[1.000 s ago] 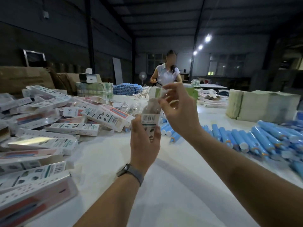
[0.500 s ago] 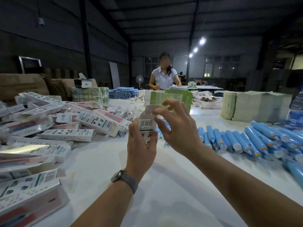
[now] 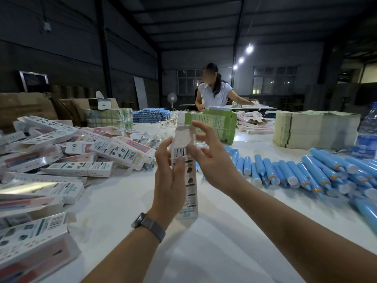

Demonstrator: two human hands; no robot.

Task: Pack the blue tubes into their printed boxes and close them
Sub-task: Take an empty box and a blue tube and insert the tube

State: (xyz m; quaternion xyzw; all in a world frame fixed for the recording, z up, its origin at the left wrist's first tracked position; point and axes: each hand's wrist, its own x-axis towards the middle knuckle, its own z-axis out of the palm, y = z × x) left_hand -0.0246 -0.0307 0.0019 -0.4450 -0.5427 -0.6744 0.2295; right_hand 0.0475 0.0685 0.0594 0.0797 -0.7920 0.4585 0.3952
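Observation:
My left hand (image 3: 169,180) grips a printed white box (image 3: 188,188) upright over the white table (image 3: 204,252), barcode side facing me. The box's top flap (image 3: 184,134) stands open. My right hand (image 3: 210,158) is at the top of the box, its thumb on the barcode panel and its fingers spread behind the flap. Whether a tube is inside is hidden. Several loose blue tubes (image 3: 289,172) lie in a row on the table to the right.
A heap of printed boxes (image 3: 67,160) covers the left side. Green carton stacks (image 3: 216,123) and a bundle of flat sheets (image 3: 314,129) stand behind. A water bottle (image 3: 367,131) stands far right. Another person (image 3: 214,92) works at the far end.
The box has come down and toward me, and more of its length shows below my left hand. My right hand has dropped from the raised flap to the box's top edge.

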